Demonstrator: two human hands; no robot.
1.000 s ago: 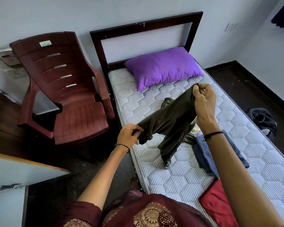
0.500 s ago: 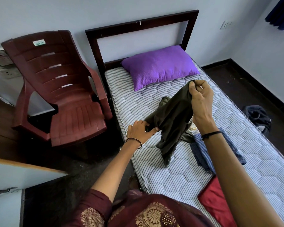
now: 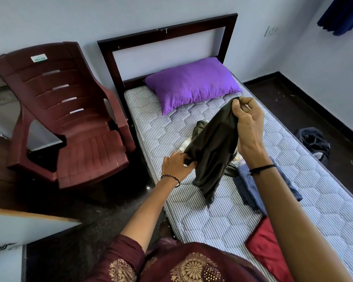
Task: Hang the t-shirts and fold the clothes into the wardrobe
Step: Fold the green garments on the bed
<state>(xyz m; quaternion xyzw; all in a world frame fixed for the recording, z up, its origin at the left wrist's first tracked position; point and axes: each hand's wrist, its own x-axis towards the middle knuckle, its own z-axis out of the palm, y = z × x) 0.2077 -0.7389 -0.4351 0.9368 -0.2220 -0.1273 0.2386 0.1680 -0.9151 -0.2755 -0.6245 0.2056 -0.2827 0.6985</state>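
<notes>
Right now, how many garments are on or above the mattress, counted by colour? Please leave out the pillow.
Dark olive garment, held up: 1
Blue striped garment, lying on the mattress: 1
Red garment, lying on the mattress: 1
Total: 3

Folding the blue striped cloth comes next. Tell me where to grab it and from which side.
Probably pinch the blue striped cloth at its loose corner on the person's right, coming from above. It lies flat and rumpled on the mattress, and its far end meets the dark garment.
</notes>
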